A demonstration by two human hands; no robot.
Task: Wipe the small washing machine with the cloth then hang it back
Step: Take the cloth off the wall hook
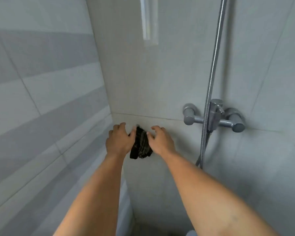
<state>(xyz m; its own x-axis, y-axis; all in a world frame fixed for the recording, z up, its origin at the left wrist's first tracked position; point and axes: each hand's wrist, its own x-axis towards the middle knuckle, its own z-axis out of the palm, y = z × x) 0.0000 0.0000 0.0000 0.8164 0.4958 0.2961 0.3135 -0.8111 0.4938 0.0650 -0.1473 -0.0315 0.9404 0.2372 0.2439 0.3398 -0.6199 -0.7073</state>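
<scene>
A dark crumpled cloth [140, 144] hangs against the beige tiled wall from a small hook at its top, near the corner. My left hand [119, 140] is at the cloth's left edge and my right hand [160, 142] at its right edge. On both hands the fingers are spread toward the wall and the thumbs touch the cloth's sides. Neither hand is closed around it. The washing machine is not recognisable in this view.
A chrome shower mixer [215, 116] juts from the wall to the right, with a metal hose [211, 79] running up and down past it. Grey tiled wall [41, 99] closes in on the left. A pale white edge [124, 210] shows below between my forearms.
</scene>
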